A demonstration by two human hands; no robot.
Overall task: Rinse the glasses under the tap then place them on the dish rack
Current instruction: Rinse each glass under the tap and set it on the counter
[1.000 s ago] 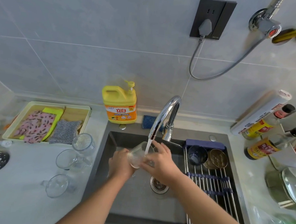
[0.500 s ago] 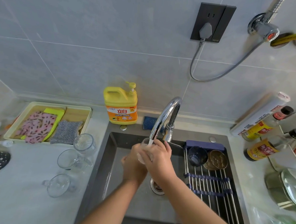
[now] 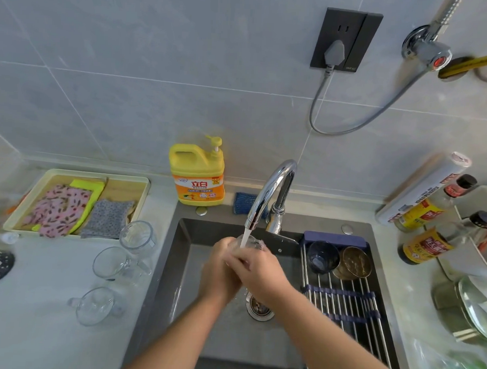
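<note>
Left hand (image 3: pixel 218 270) and right hand (image 3: pixel 260 270) are both curled round one glass (image 3: pixel 254 242), right overlapping left, so it's a two-handed hold. The glass is over the middle of the sink (image 3: pixel 181 265), directly under the tap (image 3: pixel 270 191), with the stream hitting its top. Only the upper edge shows between the fingers and the rest is hidden, so I can't tell if it has a handle. What shows is clear, colourless and thin-looking, with water sheeting over it. Handling call: light, rigid, brittle, and slick when wet. Best grip is round the body, thumb opposite fingers, not a rim pinch. Keep it off the spout and the sink wall, since a knock there would likely chip it. Probably tip the water out before carrying. The rack (image 3: pixel 343 299) lies across the right part of the sink, just beside the right hand, so the transfer is short. A blue cup (image 3: pixel 321 256) and a brown cup (image 3: pixel 355 263) sit side by side at its far end, and I'd set down on the bars nearer than those. Three clear mugs (image 3: pixel 111 262) wait on the counter (image 3: pixel 31 328) left of the sink. Their side handles show, so take those by the handle or body with the same care.
</note>
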